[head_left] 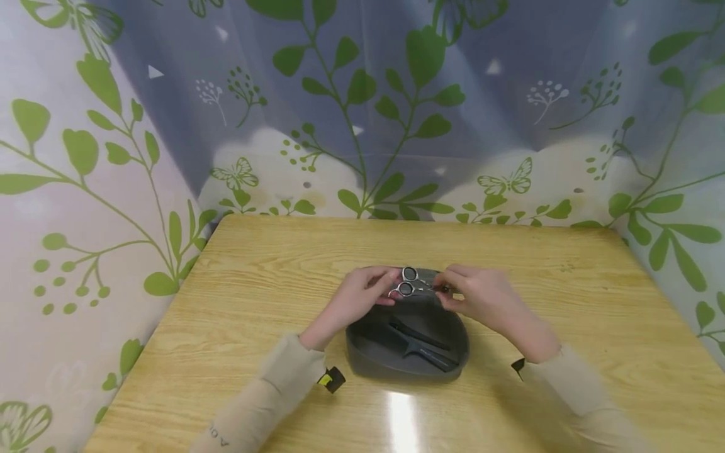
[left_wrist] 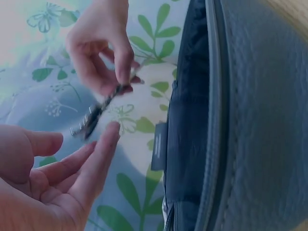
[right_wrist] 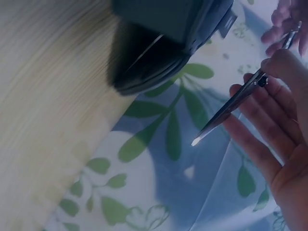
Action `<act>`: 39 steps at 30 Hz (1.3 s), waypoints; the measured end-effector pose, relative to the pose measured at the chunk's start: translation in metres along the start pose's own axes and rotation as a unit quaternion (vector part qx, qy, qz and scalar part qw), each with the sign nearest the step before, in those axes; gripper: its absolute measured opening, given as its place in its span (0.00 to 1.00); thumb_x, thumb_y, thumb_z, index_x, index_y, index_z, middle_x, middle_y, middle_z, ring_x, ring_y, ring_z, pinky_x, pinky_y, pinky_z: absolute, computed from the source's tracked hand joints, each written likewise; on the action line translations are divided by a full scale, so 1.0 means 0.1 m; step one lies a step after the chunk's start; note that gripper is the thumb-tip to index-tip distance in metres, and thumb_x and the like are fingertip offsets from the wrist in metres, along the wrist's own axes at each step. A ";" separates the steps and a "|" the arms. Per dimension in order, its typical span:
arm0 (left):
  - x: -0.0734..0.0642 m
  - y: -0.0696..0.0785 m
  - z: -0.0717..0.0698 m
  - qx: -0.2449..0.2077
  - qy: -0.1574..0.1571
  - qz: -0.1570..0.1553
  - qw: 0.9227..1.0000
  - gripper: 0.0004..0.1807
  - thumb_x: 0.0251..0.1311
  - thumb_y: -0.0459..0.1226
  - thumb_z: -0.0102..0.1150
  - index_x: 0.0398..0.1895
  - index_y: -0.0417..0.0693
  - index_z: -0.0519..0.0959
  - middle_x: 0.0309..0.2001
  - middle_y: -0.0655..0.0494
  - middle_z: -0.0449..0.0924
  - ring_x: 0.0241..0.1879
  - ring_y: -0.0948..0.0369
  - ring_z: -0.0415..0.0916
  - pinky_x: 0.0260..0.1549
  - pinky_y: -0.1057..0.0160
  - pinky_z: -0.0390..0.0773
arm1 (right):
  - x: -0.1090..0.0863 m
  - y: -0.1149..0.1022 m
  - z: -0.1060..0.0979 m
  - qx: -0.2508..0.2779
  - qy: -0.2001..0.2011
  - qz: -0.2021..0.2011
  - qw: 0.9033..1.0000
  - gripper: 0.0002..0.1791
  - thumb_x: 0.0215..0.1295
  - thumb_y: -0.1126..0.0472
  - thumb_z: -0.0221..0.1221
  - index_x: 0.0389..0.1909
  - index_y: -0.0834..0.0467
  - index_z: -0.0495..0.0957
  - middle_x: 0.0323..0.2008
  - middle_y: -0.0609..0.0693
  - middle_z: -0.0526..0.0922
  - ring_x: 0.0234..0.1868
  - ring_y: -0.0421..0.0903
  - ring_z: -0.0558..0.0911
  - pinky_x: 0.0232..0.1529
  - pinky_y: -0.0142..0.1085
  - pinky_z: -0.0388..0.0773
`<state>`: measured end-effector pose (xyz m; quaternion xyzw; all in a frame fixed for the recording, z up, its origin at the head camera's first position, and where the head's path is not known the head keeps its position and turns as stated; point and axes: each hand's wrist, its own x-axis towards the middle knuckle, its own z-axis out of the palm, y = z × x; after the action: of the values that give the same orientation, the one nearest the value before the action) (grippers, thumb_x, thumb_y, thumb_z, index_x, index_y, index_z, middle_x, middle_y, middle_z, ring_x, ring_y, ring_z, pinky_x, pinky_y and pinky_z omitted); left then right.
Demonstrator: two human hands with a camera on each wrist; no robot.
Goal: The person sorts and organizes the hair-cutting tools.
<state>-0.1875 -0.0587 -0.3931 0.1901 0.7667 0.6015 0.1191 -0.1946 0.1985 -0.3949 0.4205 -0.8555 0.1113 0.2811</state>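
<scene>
Held over a dark grey zippered case (head_left: 368, 360) is a pair of silver scissors (head_left: 421, 289). My right hand (head_left: 488, 297) pinches them between thumb and fingers by the blade part near the pivot, finger loops toward the left. In the right wrist view the long pointed blades of the scissors (right_wrist: 230, 105) stick out past those fingers. My left hand (head_left: 358, 294) is beside the loops; the left wrist view shows its thumb and fingers spread apart around the loop end, not closed on it. Inside the case lie two long dark tools (head_left: 432, 358), one with a branching shape.
The case stands unzipped on a light wooden table (head_left: 272, 264), with a small dark tag (left_wrist: 159, 147) at its inner edge. Behind the table hangs a leaf-patterned curtain (head_left: 328, 151). Dark straps (head_left: 335, 380) sit at the sleeve cuffs.
</scene>
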 end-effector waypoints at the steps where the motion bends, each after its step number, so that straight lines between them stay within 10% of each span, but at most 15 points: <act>1: -0.01 0.00 0.01 -0.010 -0.002 -0.005 1.000 0.20 0.78 0.35 0.49 0.64 0.29 0.74 0.53 0.32 0.82 0.46 0.48 0.86 0.42 0.61 0.86 | 0.02 -0.02 0.02 -0.001 -0.001 -0.001 1.000 0.12 0.45 0.64 0.75 0.32 0.55 0.84 0.28 0.44 0.85 0.22 0.37 0.81 0.18 0.31 0.74; 18: -0.03 -0.03 -0.08 -0.013 0.001 -0.025 1.000 0.21 0.69 0.25 0.58 0.64 0.33 0.75 0.46 0.33 0.85 0.37 0.51 0.88 0.38 0.59 0.87 | 0.12 -0.16 0.16 0.118 -0.036 -0.008 0.992 0.10 0.52 0.67 0.73 0.33 0.56 0.83 0.31 0.45 0.84 0.23 0.36 0.79 0.21 0.26 0.74; 39: 0.02 -0.10 -0.23 0.018 0.053 -0.026 0.998 0.20 0.65 0.25 0.62 0.61 0.32 0.78 0.48 0.36 0.85 0.38 0.53 0.87 0.40 0.55 0.87 | 0.35 -0.17 0.17 0.113 -0.090 0.022 0.989 0.06 0.61 0.64 0.71 0.37 0.55 0.84 0.34 0.45 0.86 0.24 0.36 0.78 0.23 0.29 0.75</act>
<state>-0.2002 -0.0804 -0.3970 0.1398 0.7873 0.5936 0.0908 -0.2045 0.1575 -0.3899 0.4386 -0.8685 0.1749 0.1507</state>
